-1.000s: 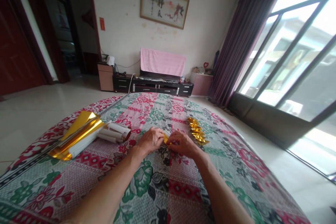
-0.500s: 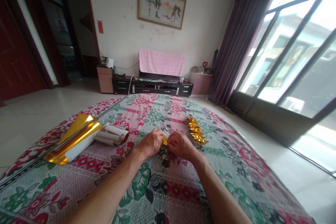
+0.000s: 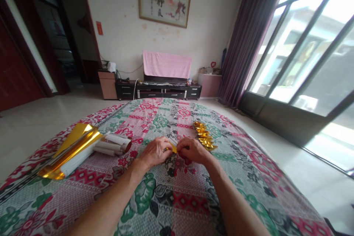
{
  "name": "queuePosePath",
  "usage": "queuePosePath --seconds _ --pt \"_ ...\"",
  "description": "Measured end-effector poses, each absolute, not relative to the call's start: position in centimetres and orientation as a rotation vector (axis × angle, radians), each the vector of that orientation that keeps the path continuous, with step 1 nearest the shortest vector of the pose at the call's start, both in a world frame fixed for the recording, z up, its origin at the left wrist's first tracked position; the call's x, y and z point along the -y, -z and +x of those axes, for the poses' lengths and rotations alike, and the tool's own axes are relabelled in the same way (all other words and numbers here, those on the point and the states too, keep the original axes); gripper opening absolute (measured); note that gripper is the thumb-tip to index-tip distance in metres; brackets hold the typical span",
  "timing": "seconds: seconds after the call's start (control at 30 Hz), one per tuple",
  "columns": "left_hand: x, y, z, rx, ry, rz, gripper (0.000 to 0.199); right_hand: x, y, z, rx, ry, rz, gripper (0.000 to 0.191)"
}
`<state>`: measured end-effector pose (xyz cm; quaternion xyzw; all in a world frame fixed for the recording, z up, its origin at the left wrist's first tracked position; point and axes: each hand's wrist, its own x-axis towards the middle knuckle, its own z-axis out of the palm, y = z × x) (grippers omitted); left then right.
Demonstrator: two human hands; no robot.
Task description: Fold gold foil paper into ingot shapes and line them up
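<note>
Between my two hands is a small piece of gold foil paper (image 3: 174, 147) with a white back, partly hidden by my fingers. My left hand (image 3: 158, 151) pinches its left side, fingers curled inward. On the other side my right hand (image 3: 193, 150) is closed on it with thumb and fingertips together. Just beyond my right hand lies a row of folded gold paper pieces (image 3: 204, 135) with pointed ends. Off to the left rest rolled gold foil sheets (image 3: 73, 151) and several white-backed paper rolls (image 3: 112, 144).
A flowered cloth (image 3: 160, 121) covers the round table. Past it stands a low black TV cabinet (image 3: 163, 90) with a pink cloth (image 3: 167, 64) draped over a screen. Dark curtains (image 3: 238, 44) and large windows are at the right; a reddish door (image 3: 16, 70) is at the left.
Both hands stay at the paper; the left fingers have shifted slightly and more of the right fingertips shows. The whole view has moved a little, so the room sits further left.
</note>
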<state>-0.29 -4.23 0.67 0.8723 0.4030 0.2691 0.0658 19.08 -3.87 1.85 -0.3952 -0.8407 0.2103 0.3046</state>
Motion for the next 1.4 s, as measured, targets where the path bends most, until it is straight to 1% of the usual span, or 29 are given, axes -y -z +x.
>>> queuePosePath --seconds 0.1,0.3,0.57,0.77,1.03,1.1,1.23,1.4 --pt "4.2 -0.5 -0.3 -1.208 -0.816 2.645 0.011 3.6 -1.5 19.7 2.180 -0.555 -1.043 0.033" --pt "4.4 -0.7 -0.2 -1.226 -0.816 2.656 0.013 3.6 -1.0 19.4 2.234 -0.487 -1.069 0.029" --pt "3.6 0.5 0.5 -1.366 -0.973 2.495 0.015 3.6 -0.7 19.7 2.208 -0.502 -1.096 0.026" --pt "3.3 0.8 0.7 -1.418 -0.973 2.441 0.018 3.6 -1.0 19.6 2.204 -0.506 -1.066 0.030" --pt "3.2 0.9 1.0 -1.473 -0.980 2.419 0.016 3.6 -1.0 19.7 2.202 -0.501 -1.075 0.029" --pt "3.2 1.0 1.1 -1.504 -0.975 2.416 0.016 3.6 -1.1 19.6 2.211 -0.487 -1.063 0.027" --pt "3.2 1.1 1.2 -1.517 -0.974 2.419 0.014 3.8 -1.1 18.9 2.206 -0.384 -1.101 0.016" --pt "3.0 1.4 1.0 -1.497 -0.998 2.418 0.013 3.9 -0.8 17.8 2.162 -0.279 -1.250 0.012"
